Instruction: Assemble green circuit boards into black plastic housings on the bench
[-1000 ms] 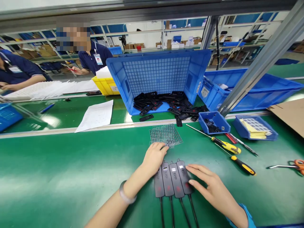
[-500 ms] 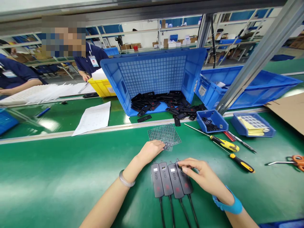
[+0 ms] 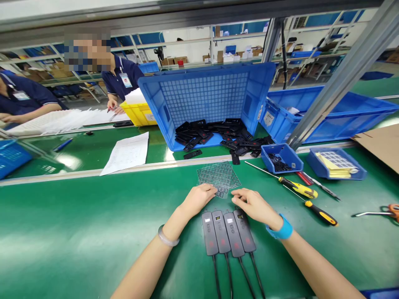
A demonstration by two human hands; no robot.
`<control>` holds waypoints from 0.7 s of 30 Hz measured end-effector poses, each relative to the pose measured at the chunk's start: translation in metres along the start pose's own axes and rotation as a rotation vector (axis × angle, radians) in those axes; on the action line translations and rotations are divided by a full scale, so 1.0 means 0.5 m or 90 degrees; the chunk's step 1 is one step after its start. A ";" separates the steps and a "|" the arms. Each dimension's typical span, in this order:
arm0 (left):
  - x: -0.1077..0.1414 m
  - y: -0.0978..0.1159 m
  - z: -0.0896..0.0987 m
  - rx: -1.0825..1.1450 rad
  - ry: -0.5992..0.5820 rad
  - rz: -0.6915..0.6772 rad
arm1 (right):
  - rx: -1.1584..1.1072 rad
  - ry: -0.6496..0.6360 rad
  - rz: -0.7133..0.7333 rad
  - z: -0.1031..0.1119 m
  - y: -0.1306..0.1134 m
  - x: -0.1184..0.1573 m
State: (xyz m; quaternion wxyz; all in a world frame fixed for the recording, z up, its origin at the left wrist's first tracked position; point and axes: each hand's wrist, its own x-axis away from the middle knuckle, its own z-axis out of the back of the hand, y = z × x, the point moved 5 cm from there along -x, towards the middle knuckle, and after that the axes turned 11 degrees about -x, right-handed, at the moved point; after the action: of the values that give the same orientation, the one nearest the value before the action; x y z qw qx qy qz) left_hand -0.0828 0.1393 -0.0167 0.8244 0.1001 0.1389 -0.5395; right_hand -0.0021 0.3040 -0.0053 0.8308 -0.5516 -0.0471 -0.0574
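Note:
Several dark grey devices (image 3: 222, 241) lie side by side on the green bench, small windows at their upper ends and black cables running toward me. My left hand (image 3: 199, 197) rests on the lower left edge of the clear sticker sheets (image 3: 221, 174), fingers pressed together at the sheet; whether they pinch it is hidden. My right hand (image 3: 254, 204) hovers just above the top of the rightmost device, to the right of the sheets. Its thumb and index finger are slightly apart, with nothing visible between them.
Behind the sheets, a tipped blue crate (image 3: 202, 95) spills black casings (image 3: 240, 145). At right are small blue bins (image 3: 282, 160), screwdrivers (image 3: 321, 212) and scissors (image 3: 394, 211). A paper (image 3: 126, 153) lies at left. Two people sit beyond, near a yellow bin (image 3: 140, 115).
My right hand has moved up and left, off the rightmost device toward the sticker sheets, uncovering that device's window. My left hand stays at the sheets. The view has shifted slightly.

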 end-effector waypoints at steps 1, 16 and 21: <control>0.001 0.002 0.000 0.003 0.004 -0.002 | 0.008 -0.005 0.007 0.003 -0.006 -0.006; 0.011 0.024 0.031 0.111 0.245 0.131 | -0.377 -0.025 -0.042 -0.045 0.027 -0.048; 0.013 0.033 0.042 0.110 0.254 0.192 | -0.468 -0.027 -0.076 -0.050 0.028 -0.042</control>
State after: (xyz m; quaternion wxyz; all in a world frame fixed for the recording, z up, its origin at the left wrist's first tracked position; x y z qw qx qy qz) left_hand -0.0628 0.1337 0.0009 0.8400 0.2941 0.2360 -0.3901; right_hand -0.0203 0.2870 -0.0306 0.5712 -0.8105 -0.0730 -0.1075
